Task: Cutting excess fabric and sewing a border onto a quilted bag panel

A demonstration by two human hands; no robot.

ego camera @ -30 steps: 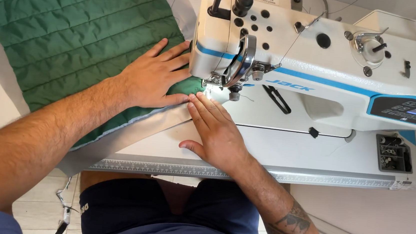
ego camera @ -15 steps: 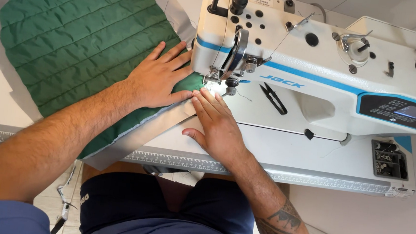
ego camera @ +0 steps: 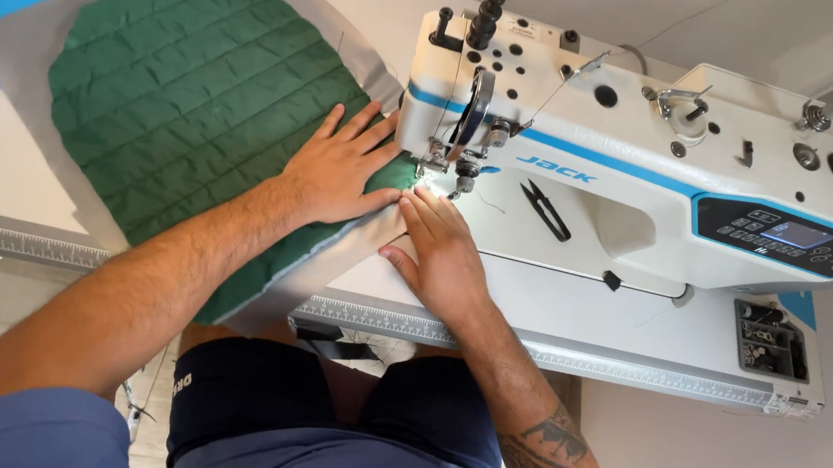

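Green quilted panel [ego camera: 177,103], rounded at its far end and stitched in a grid, lies flat on the white sewing table [ego camera: 1,158] to the left of the machine. It sits on a grey backing layer [ego camera: 18,79] that shows as a border all round it. The near right corner of both layers runs under the machine head, at the presser foot [ego camera: 439,171].

Industrial sewing machine [ego camera: 644,154], white with a blue stripe, stands on the right half of the table; a control panel [ego camera: 788,236] faces the operator.

Left hand [ego camera: 337,172]: open, palm down, fingers spread, pressed flat on the green panel just left of the presser foot. It grips nothing.

Right hand [ego camera: 440,251]: open, palm down, fingers together and extended, resting on the grey backing edge just in front of the foot. It grips nothing.

Black thread snips [ego camera: 546,208] lie on the machine bed, right of the needle, clear of both hands.

A ruler strip [ego camera: 566,358] runs along the table's front edge.
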